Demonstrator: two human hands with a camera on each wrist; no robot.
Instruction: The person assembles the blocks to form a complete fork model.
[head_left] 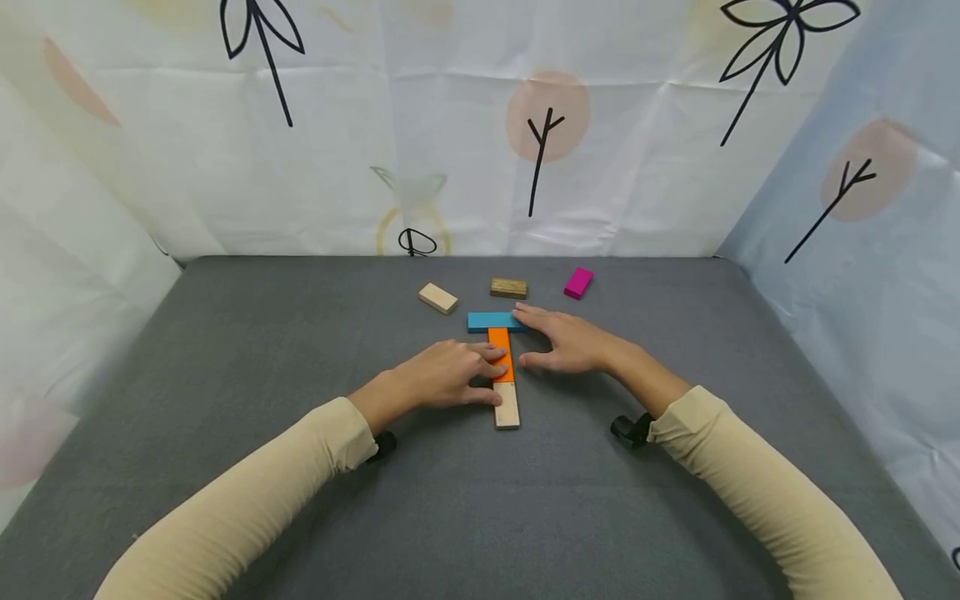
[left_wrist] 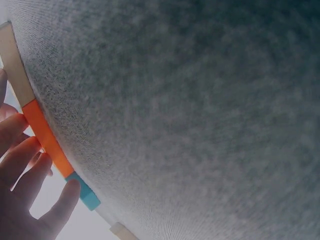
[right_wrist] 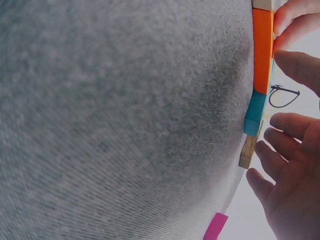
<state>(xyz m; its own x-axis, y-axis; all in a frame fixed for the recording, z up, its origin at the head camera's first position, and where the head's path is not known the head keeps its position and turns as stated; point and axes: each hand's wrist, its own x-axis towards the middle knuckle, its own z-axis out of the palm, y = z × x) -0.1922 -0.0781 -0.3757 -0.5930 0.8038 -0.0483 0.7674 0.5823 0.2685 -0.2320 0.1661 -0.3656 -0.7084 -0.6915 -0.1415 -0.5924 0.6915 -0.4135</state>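
Three flat wooden blocks form a T on the grey cloth in the head view. A blue block (head_left: 487,321) lies crosswise at the far end, an orange block (head_left: 498,337) runs toward me from it, and a pale wood block (head_left: 507,415) continues that line. My left hand (head_left: 448,375) reaches in from the left, its fingertips resting on the orange block and its thumb at the pale block. On the other side, my right hand (head_left: 572,340) has extended fingers at the blue block's right end; its thumb points toward the orange block.
Behind the T lie a second pale block (head_left: 438,297), a brown grained block (head_left: 509,288) and a magenta block (head_left: 578,282). Patterned white fabric (head_left: 465,125) hangs along the cloth's back edge and both sides. Black straps with devices (head_left: 632,429) sit at the wrists.
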